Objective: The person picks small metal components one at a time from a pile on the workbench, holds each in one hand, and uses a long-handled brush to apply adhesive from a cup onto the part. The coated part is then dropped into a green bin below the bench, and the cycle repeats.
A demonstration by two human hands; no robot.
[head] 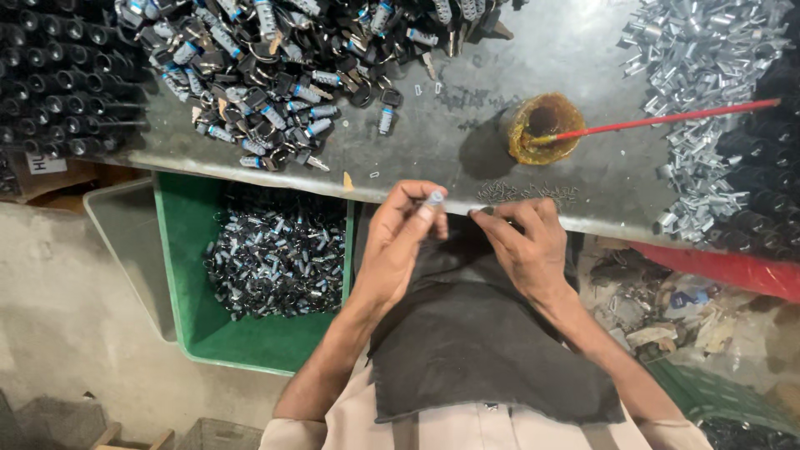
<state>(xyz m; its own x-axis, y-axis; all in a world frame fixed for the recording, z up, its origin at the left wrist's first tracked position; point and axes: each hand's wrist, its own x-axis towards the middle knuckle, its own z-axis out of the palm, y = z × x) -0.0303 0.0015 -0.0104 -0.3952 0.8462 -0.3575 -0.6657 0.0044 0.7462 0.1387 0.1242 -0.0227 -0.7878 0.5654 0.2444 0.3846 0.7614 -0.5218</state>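
Both arms are bare all the way from the hands to the bottom of the shot, no sleeves over the forearms, no gloves, no watch or rings that I can make out. The left hand (pixel 398 242) and right hand (pixel 523 246) have slim, longish fingers. Clothing-wise there's a light beige or tan garment (pixel 467 429) showing at the bottom, looks like trousers with a seam running down the middle. A dark charcoal cloth (pixel 475 342) is spread across the lap, a bit rumpled and worn-looking at the edges.
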